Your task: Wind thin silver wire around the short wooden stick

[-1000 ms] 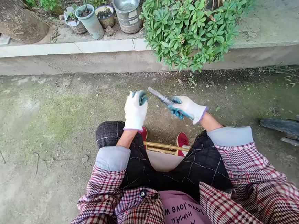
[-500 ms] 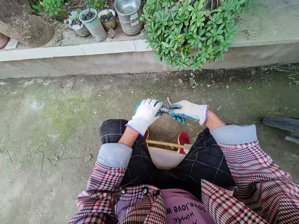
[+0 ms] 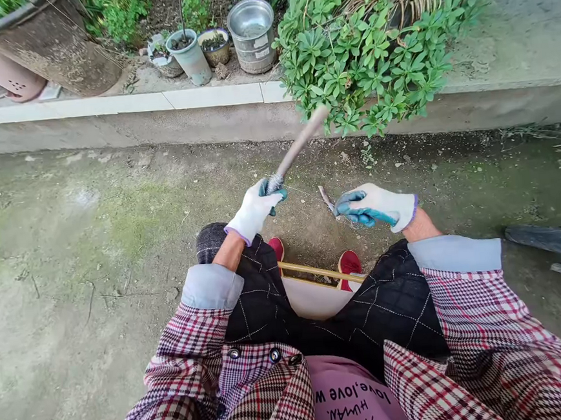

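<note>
My left hand (image 3: 255,209), in a white glove with a blue-green coated palm, is closed around a wooden stick (image 3: 302,142). The stick slants up and away to the right, slightly blurred at its far end. Silvery wire (image 3: 275,183) is wound round it just above my fingers. In the same kind of glove, my right hand (image 3: 372,207) grips a short, thin stick (image 3: 327,200) whose end sticks out to the left. A fine strand seems to run from the wound wire toward my right hand. The two hands are apart, in front of my knees.
Beyond the bare ground (image 3: 130,215) runs a low concrete ledge (image 3: 181,124). On it stand a metal pot (image 3: 254,44), a pale plant pot (image 3: 192,60) and a large planter (image 3: 54,50). A leafy bush (image 3: 365,54) overhangs the edge. Dark legs of some object (image 3: 545,241) lie at right.
My hands have moved apart, the left to the left and the right slightly right. The wooden stick has swung up and away from me, so its length now shows.
</note>
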The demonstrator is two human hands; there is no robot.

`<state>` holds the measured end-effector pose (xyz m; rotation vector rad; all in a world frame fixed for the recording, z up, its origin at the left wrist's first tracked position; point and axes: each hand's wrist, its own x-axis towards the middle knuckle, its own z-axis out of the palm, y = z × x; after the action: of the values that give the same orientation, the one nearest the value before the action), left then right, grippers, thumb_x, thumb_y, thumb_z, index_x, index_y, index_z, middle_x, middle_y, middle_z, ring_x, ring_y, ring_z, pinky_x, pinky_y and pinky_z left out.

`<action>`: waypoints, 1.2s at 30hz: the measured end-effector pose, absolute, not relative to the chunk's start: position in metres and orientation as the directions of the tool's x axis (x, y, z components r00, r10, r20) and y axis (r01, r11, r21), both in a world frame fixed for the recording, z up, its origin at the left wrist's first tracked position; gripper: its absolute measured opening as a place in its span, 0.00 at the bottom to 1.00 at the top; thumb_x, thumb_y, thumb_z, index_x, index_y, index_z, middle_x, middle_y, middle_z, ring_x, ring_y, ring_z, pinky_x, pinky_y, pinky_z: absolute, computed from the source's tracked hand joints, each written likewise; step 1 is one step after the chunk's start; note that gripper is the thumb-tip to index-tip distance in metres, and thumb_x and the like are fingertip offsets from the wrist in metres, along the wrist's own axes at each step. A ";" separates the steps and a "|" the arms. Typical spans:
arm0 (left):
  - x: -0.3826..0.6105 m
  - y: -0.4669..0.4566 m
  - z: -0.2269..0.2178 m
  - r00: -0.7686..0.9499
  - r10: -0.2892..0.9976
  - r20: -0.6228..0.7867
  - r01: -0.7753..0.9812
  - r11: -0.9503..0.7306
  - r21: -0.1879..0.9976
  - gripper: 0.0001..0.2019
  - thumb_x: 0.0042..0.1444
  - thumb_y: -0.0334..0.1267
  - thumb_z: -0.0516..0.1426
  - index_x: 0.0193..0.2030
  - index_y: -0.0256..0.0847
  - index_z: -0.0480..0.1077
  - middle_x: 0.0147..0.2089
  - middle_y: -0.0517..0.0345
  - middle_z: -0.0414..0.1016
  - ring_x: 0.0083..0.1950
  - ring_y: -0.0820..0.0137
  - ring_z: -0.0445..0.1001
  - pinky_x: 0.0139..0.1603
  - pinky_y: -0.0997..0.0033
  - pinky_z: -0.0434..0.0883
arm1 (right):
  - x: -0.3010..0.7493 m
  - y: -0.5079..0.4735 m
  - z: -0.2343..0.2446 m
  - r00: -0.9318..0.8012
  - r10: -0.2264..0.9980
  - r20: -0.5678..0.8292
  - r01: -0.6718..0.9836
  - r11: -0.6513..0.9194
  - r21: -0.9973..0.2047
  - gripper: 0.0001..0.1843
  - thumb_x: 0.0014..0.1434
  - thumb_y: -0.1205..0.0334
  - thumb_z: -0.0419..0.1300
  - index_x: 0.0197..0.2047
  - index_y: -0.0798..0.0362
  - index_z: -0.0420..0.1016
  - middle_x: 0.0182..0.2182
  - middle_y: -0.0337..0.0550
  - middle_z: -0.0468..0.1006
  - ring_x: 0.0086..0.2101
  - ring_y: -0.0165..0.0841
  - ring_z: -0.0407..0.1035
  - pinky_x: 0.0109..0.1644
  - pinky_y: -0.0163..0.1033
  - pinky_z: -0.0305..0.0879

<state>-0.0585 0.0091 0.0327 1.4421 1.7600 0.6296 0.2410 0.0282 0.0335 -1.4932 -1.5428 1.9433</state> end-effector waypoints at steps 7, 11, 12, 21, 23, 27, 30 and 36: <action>-0.061 -0.023 0.042 0.348 0.871 -0.346 0.908 -0.221 0.357 0.09 0.61 0.41 0.66 0.46 0.42 0.79 0.40 0.52 0.83 0.44 0.59 0.82 0.46 0.67 0.74 | 0.232 0.047 0.020 -0.233 0.930 -0.285 0.630 -0.078 -0.772 0.06 0.56 0.60 0.68 0.29 0.52 0.83 0.27 0.41 0.81 0.29 0.34 0.71 0.32 0.38 0.66; -0.057 -0.013 0.025 0.234 0.802 -0.549 0.958 -0.287 -0.012 0.14 0.67 0.35 0.58 0.55 0.43 0.80 0.47 0.41 0.86 0.52 0.50 0.85 0.51 0.59 0.76 | 0.235 0.041 0.023 -0.238 0.922 -0.306 0.605 -0.106 -0.789 0.07 0.57 0.59 0.70 0.28 0.50 0.82 0.26 0.41 0.81 0.26 0.33 0.67 0.30 0.39 0.65; -0.056 -0.008 0.020 0.171 0.834 -0.524 0.974 -0.222 -0.037 0.15 0.69 0.36 0.55 0.57 0.42 0.79 0.48 0.38 0.86 0.53 0.50 0.85 0.52 0.58 0.76 | 0.234 0.038 0.024 -0.237 0.907 -0.347 0.590 -0.149 -0.793 0.07 0.57 0.59 0.70 0.28 0.49 0.82 0.23 0.40 0.78 0.24 0.32 0.65 0.27 0.38 0.63; -0.060 0.011 0.009 0.025 0.938 -0.346 0.818 0.180 0.546 0.13 0.65 0.50 0.62 0.43 0.42 0.79 0.34 0.55 0.80 0.34 0.66 0.77 0.35 0.71 0.68 | 0.209 0.019 0.030 -0.384 0.735 -0.560 0.442 -0.386 -0.810 0.08 0.54 0.58 0.74 0.35 0.53 0.85 0.19 0.37 0.74 0.17 0.24 0.59 0.17 0.30 0.53; -0.057 0.009 0.005 0.008 0.930 -0.369 0.723 0.249 0.644 0.12 0.63 0.49 0.64 0.36 0.43 0.74 0.26 0.62 0.71 0.27 0.71 0.69 0.29 0.73 0.63 | 0.203 0.016 0.029 -0.418 0.711 -0.565 0.449 -0.380 -0.809 0.08 0.54 0.60 0.74 0.36 0.54 0.86 0.18 0.36 0.74 0.16 0.23 0.59 0.17 0.29 0.54; -0.045 0.005 0.001 -0.026 0.892 -0.452 0.584 0.381 0.717 0.13 0.60 0.44 0.66 0.32 0.44 0.67 0.23 0.67 0.63 0.22 0.76 0.61 0.24 0.75 0.60 | 0.197 0.009 0.022 -0.529 0.609 -0.591 0.478 -0.360 -0.801 0.09 0.53 0.61 0.72 0.37 0.55 0.87 0.17 0.36 0.75 0.15 0.23 0.59 0.17 0.28 0.54; -0.040 0.000 0.008 0.056 0.856 -0.514 0.470 0.432 0.770 0.12 0.58 0.42 0.66 0.33 0.43 0.67 0.23 0.68 0.61 0.20 0.77 0.58 0.21 0.76 0.59 | 0.199 0.008 0.014 -0.511 0.624 -0.592 0.545 -0.297 -0.784 0.07 0.53 0.60 0.72 0.35 0.53 0.87 0.16 0.35 0.74 0.15 0.23 0.58 0.15 0.29 0.51; -0.055 -0.015 0.020 0.482 0.667 -0.568 0.470 0.351 0.810 0.10 0.50 0.40 0.69 0.32 0.40 0.75 0.23 0.64 0.69 0.21 0.77 0.64 0.20 0.77 0.59 | 0.216 0.023 -0.004 -0.474 0.718 -0.510 0.565 -0.196 -0.802 0.05 0.58 0.63 0.67 0.36 0.53 0.86 0.22 0.39 0.79 0.20 0.27 0.66 0.21 0.32 0.61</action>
<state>-0.0554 -0.0146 0.0202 1.2832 1.1436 0.1725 0.2158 0.0228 -0.0037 -1.5341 -1.9023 1.7580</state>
